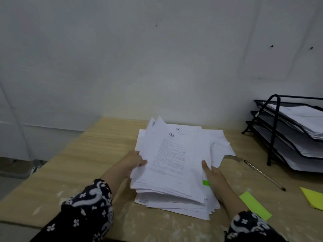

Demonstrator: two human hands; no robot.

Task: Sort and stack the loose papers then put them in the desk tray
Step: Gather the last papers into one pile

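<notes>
A thick, uneven pile of white printed papers lies in the middle of the wooden desk. My left hand grips the left edge of the upper sheets, thumb on top. My right hand lies along the pile's right side, thumb on the top sheet and fingers under the upper sheets. The upper sheets are lifted a little off the sheets below. A black wire desk tray with three tiers stands at the far right and holds stacked paper on each tier.
A pen lies on the desk between the pile and the tray. A green slip and a yellow sheet sit near the right front. A green tab shows in the pile. The wall runs behind the desk.
</notes>
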